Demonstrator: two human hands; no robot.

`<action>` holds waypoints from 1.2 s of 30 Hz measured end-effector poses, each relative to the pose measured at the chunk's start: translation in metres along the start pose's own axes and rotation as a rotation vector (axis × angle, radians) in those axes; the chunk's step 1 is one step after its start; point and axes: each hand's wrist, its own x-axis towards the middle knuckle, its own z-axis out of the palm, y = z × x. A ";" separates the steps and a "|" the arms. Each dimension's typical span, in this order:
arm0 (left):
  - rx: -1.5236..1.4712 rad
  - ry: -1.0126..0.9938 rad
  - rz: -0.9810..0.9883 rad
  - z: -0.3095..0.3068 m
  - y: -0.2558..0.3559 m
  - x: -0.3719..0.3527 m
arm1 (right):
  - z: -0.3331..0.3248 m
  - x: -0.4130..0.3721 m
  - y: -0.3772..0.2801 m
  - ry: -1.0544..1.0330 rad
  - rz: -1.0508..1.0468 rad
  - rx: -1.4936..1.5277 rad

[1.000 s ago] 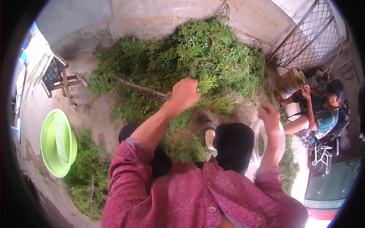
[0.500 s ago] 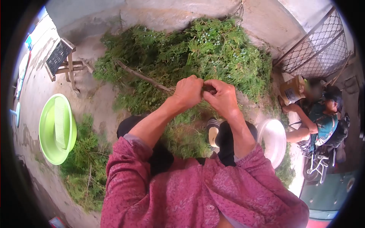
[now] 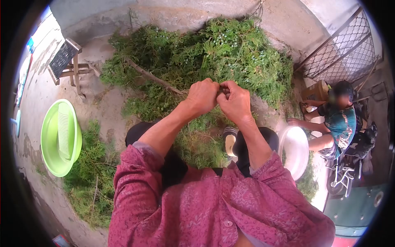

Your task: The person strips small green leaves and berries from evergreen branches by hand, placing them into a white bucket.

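My left hand is closed, its knuckles facing up, out in front of my knees. Close beside it, my right hand is closed too, thumb and forefinger pinched together near the left fingertips. Whatever lies between the fingers is too small and covered to make out. Green evergreen sprigs spread below the hands, between my legs. Just beyond them is a large heap of evergreen branches carrying small pale blue-green berries. A bare brown stick runs across the heap toward my left wrist.
A green basin with a ridged board stands at left, beside more cut branches. A white tub is by my right knee. Another person sits at right near a bucket. A wooden stool stands far left.
My right hand has shifted slightly left and up, its fingers pinched closer together. The person at right has moved their head up and left, with a hand now nearer the white tub.
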 end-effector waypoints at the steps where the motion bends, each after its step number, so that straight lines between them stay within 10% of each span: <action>1: -0.007 -0.013 -0.001 -0.001 0.001 0.000 | 0.000 0.000 0.001 0.010 0.006 0.075; 3: -0.016 -0.027 -0.003 -0.001 0.001 -0.001 | -0.004 0.001 0.004 0.020 0.015 0.150; 6: 0.029 -0.013 0.033 -0.001 0.000 -0.001 | -0.028 0.008 0.003 -0.301 0.570 0.835; 12: -0.113 0.123 0.126 0.007 -0.009 0.009 | -0.068 -0.011 0.020 -0.400 0.571 1.694; 14: -0.838 -0.107 -0.002 0.001 -0.008 0.010 | -0.082 -0.013 0.030 -0.416 0.559 1.850; 21: -1.223 -0.311 -0.365 -0.003 -0.003 0.003 | -0.091 -0.008 0.025 -0.144 0.600 1.188; 24: -1.147 -0.256 -0.128 -0.008 -0.008 -0.002 | -0.079 -0.001 0.016 -0.171 0.606 1.155; 36: -1.489 -0.412 -0.306 -0.032 0.003 0.001 | -0.049 0.011 -0.001 -0.285 0.468 1.005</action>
